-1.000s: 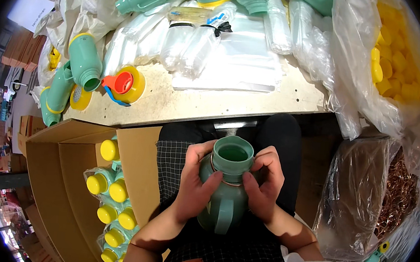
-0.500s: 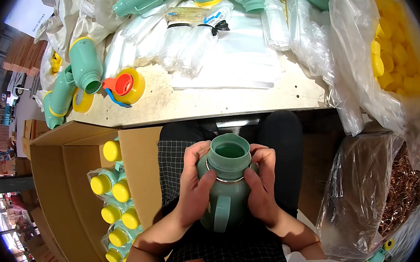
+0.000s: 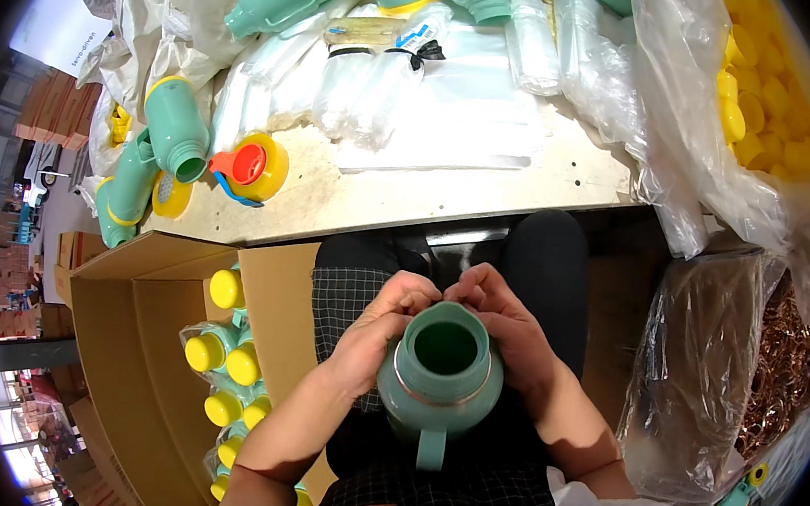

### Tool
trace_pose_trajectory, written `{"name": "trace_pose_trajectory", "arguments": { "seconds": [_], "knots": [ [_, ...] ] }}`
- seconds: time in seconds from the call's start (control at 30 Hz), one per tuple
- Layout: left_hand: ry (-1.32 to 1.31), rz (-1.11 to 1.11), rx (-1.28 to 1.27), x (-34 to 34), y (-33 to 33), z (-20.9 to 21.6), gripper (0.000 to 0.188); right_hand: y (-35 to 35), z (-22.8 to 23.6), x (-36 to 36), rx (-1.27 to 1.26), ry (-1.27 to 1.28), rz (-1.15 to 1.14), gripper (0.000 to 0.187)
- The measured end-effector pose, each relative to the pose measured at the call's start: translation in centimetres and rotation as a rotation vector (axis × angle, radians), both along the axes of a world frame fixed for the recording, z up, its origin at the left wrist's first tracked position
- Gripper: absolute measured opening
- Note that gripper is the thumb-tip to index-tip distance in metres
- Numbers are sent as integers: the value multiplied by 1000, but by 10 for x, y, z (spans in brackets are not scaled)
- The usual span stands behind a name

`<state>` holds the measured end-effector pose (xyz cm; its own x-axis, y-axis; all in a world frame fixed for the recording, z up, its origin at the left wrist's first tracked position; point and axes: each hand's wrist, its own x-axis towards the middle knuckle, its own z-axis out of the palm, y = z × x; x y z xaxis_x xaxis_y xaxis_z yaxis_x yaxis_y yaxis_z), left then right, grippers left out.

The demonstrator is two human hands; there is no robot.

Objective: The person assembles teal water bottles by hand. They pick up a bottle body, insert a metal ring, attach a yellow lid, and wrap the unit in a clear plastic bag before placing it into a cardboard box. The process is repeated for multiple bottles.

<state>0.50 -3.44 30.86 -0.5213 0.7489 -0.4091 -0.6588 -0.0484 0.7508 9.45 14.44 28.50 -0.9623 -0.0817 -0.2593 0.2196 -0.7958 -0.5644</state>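
A green thermos casing [image 3: 435,400] sits in my lap with its open mouth turned up toward me. Its handle points at my body, and a thin shiny ring runs around the shoulder below its neck. On the far side of the mouth, my left hand [image 3: 381,333] has its fingers curled and pinched together. Opposite it, my right hand [image 3: 511,335] pinches close to the left fingertips. Whatever lies between the fingers is hidden or too small to make out. Both hands are close against the neck, one on each side.
A cardboard box [image 3: 134,326] of yellow-capped green bottles [image 3: 243,362] stands at left. The table [image 3: 319,192] ahead carries green casings [image 3: 177,122], a red and yellow lid [image 3: 256,168] and plastic bags [image 3: 371,96]. At right are yellow caps [image 3: 774,112] and coppery coils [image 3: 780,373].
My hands have left their grip on the casing's sides and moved to the far side of its mouth, fingers pinched. The casing sits lower, its mouth tipped more toward me.
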Motion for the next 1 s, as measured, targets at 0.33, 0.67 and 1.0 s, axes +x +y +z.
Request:
{"name": "trace_pose_trajectory", "arguments": {
  "seconds": [0.33, 0.67, 1.0],
  "knots": [
    [51, -109, -100, -10, 13, 10, 17, -8, -21, -2, 253, 13, -38, 23],
    [589, 668, -496, 47, -19, -23, 29, 46, 80, 36, 1046, 395, -637, 72],
    [-292, 478, -6, 31, -17, -32, 38, 128, 97, 9, 1534, 461, -618, 52]
  ]
}}
